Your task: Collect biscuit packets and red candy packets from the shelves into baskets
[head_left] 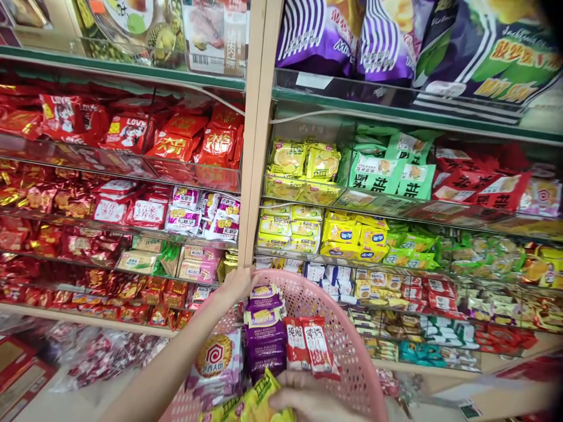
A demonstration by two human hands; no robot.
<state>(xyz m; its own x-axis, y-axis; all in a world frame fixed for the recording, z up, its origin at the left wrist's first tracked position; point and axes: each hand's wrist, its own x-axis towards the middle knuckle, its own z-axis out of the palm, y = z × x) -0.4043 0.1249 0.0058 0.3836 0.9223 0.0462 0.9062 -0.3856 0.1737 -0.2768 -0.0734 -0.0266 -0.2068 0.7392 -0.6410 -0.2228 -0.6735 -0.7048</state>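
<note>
A pink perforated plastic basket [358,328] hangs before the shelves, its far rim in the grip of my left hand [237,282]. Low in the basket, my right hand [308,401] has its fingers closed on yellow snack packets [264,401]; their lower part is cut off by the frame edge. Purple soda biscuit packs [264,334] are stacked in the middle. To their left lies a large round-biscuit pack [215,357], and on the right are red and white packets [313,343]. My left forearm hides part of the basket's left side.
Shelves of wrapped snacks rise in front, split by a wooden upright [255,140]. Red packets [127,129] fill the left bins; yellow [303,161] and green packets [391,170] lie right. Bagged goods [105,354] sit under the bottom left shelf.
</note>
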